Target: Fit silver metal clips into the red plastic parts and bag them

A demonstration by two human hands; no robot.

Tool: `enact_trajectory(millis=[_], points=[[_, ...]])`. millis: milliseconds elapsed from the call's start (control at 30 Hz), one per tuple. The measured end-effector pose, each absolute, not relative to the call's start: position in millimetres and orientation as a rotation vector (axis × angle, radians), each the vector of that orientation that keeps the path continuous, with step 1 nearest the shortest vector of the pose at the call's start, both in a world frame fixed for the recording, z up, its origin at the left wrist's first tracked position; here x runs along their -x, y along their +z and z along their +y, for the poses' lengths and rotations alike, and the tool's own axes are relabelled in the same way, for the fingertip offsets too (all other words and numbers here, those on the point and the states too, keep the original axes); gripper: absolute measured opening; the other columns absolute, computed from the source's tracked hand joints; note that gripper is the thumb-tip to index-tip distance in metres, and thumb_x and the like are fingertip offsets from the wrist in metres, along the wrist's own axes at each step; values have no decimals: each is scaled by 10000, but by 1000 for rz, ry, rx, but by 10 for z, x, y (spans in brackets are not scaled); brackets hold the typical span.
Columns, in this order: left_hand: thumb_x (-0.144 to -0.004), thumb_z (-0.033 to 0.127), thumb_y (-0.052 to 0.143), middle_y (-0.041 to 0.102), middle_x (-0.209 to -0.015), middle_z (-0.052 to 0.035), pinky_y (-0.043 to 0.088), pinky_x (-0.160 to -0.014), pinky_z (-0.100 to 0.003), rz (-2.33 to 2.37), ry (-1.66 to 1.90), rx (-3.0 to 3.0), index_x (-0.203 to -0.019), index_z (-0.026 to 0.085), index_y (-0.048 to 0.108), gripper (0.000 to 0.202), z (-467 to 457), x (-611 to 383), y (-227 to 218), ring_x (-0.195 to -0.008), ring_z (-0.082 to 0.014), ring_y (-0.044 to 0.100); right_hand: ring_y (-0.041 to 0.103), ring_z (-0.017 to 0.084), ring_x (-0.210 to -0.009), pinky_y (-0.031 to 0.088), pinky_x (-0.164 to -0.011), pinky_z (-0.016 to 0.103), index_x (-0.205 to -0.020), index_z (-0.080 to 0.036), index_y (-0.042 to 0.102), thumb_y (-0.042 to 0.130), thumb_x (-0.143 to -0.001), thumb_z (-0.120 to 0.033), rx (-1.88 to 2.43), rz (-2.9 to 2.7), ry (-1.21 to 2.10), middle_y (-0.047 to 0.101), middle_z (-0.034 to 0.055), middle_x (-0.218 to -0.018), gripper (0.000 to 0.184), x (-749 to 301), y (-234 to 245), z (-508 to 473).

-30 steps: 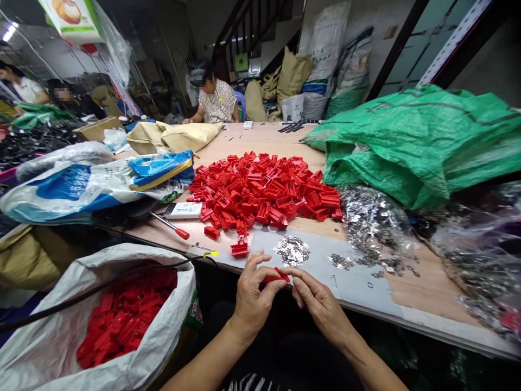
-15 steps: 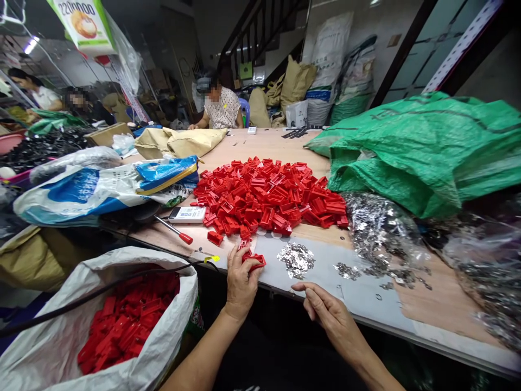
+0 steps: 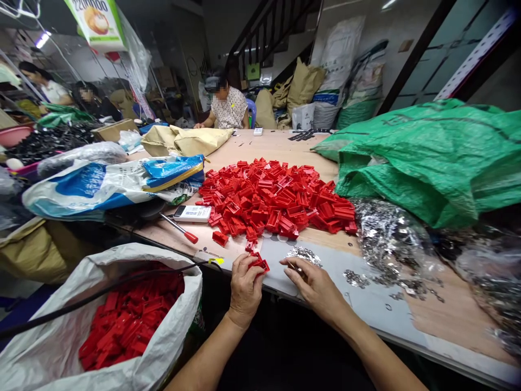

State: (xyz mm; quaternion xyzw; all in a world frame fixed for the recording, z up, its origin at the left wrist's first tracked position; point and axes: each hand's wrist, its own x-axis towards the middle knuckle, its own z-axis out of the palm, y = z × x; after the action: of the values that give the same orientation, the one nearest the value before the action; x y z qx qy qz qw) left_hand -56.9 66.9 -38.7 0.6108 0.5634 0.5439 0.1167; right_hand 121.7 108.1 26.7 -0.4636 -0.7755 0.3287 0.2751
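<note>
My left hand (image 3: 244, 285) rests at the near table edge, fingers closed on a small red plastic piece (image 3: 259, 264). My right hand (image 3: 312, 283) reaches over the grey sheet (image 3: 366, 296), its fingertips pinched at the small heap of silver metal clips (image 3: 303, 254); whether a clip sits between them I cannot make out. Just beyond both hands lies a big pile of red plastic pieces (image 3: 277, 198). At lower left an open white sack (image 3: 61, 336) holds more red pieces (image 3: 126, 320).
A green woven bag (image 3: 427, 152) lies at right, with clear bags of metal clips (image 3: 391, 233) below it. A red-handled screwdriver (image 3: 179, 229) and a white device (image 3: 192, 213) lie left of the pile. A blue-white sack (image 3: 101, 182) is at left. Other people sit at the far end.
My left hand went from the lap to the table and took a red piece. My right hand moved forward from the table edge to the clip heap.
</note>
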Motion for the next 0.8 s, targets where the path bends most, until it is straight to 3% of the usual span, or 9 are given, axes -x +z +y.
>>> enact_trajectory(millis=[200, 367, 567, 800], points=[[-804, 160, 636, 700, -1058, -55, 337, -1064, -508, 1501, 1590, -1671, -899, 300, 743, 200, 622, 539, -417, -1192, -290, 479, 628, 206, -1016, 460, -864, 310, -1233, -236, 559, 482, -910, -231, 1363, -2373, 515, 660, 76, -1136, 332, -744, 386, 1408], [-820, 163, 621, 700, -1097, -55, 306, -1087, -519, 1477, 1529, -1727, -978, 303, 737, 241, 595, 563, -439, -1214, -298, 472, 660, 257, -924, 469, -740, 318, -1348, -275, 436, 520, -915, -393, 1546, -2576, 292, 665, 107, -1069, 457, -349, 433, 1517], [-808, 153, 633, 701, -1102, -53, 297, -1102, -525, 1453, 1533, -1712, -986, 306, 736, 256, 575, 573, -412, -1237, -305, 465, 659, 290, -916, 462, -739, 348, -1285, -253, 470, 585, -861, -463, 1580, -2625, 253, 671, 133, -1016, 487, -98, 385, 1600], [-833, 154, 599, 706, -1098, -44, 351, -1066, -503, 1472, 1536, -1686, -997, 311, 738, 267, 602, 630, -430, -1168, -290, 518, 661, 260, -894, 441, -714, 318, -1194, -242, 536, 513, -881, -260, 1540, -2665, 338, 682, 116, -990, 314, -99, 398, 1674]])
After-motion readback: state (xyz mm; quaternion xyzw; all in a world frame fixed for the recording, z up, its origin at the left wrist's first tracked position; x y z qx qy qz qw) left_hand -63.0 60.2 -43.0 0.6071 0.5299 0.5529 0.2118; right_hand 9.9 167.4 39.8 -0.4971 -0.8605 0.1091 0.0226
